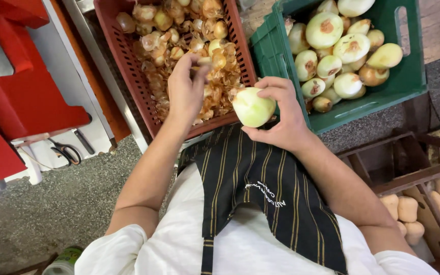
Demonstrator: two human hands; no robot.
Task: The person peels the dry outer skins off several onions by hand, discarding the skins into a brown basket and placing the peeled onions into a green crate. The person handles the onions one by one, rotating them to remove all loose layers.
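Peeled onion [253, 107] sits gripped in the right hand [280, 118], near the green crate [413, 81]. Left hand [185, 89] pinches papery skin [203, 62] over the red crate [128, 66]; peeling looks finished, so releasing comes next.

A pale, round peeled onion [253, 107] sits between the red and green crates' near edges.

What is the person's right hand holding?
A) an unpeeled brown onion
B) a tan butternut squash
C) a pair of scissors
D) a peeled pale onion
D: the right hand wraps around a peeled pale onion, held in front of the red-brown plastic crate of onion skins and beside the green plastic crate of peeled onions.
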